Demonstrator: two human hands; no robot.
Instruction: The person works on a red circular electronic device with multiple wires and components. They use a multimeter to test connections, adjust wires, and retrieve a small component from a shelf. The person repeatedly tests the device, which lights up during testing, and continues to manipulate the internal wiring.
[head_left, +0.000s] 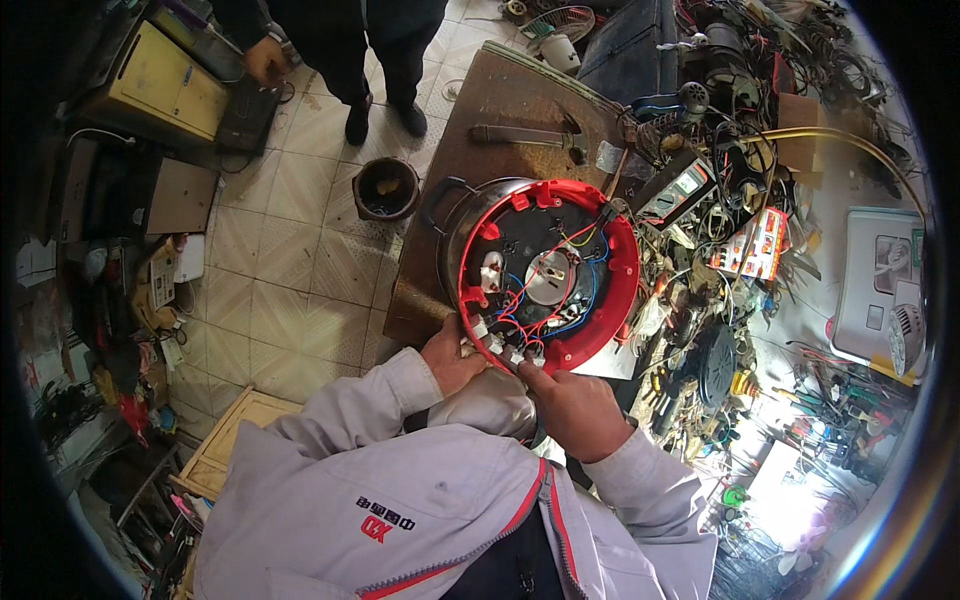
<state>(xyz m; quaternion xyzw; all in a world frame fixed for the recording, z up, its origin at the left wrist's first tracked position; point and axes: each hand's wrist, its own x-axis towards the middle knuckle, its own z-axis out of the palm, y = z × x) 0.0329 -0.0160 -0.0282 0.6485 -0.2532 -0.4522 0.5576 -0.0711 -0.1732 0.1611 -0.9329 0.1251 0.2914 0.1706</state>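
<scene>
An upturned round appliance with a red base ring point(612, 280) and dark metal side rests on a brown board point(440, 290). Its open underside shows a central metal disc point(548, 277), red, blue and yellow-green wires, and pale fittings along the near rim. My left hand point(450, 362) grips that near rim at lower left, fingers partly hidden. My right hand point(575, 410) is closed at the rim just right of it, thumb at the pale fittings; what it holds there is too small to make out. A hammer point(510, 134) lies on the board beyond the appliance.
Another person point(380, 50) stands beyond, a hand point(266, 62) hanging at upper left. A dark bucket point(386, 188) is on the tiled floor. A multimeter point(672, 190), cables, tools and parts crowd the right side. A yellow cabinet point(165, 85) stands at upper left.
</scene>
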